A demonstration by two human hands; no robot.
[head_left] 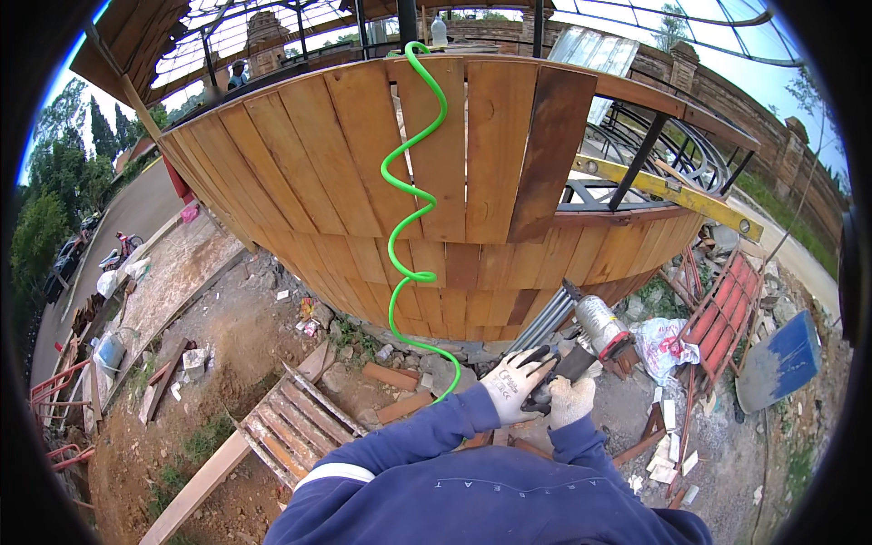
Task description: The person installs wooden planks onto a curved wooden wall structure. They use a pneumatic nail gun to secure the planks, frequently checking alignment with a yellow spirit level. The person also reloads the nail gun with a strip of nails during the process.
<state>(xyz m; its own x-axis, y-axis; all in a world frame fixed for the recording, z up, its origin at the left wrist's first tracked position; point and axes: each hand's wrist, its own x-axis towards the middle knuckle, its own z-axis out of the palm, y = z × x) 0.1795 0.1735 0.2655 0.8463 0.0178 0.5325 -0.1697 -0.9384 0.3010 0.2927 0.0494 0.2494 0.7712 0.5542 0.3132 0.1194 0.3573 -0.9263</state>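
Note:
Both my hands wear pale work gloves and meet low in the middle of the view, in front of the wood-clad curved wall. Between them is a dark hand tool, its kind partly hidden by the gloves. My left hand is closed on it from the left, fingers over its top. My right hand is wrapped round it from the right. A green coiled hose hangs over the wall's top rim and passes down behind my left sleeve. Its lower end is hidden.
A yellow spirit level rests in the open frame at right. Metal pipes and a grey cylinder stand beyond my hands. A slatted wooden rack lies at left. A blue container, red metal frame and rubble lie right.

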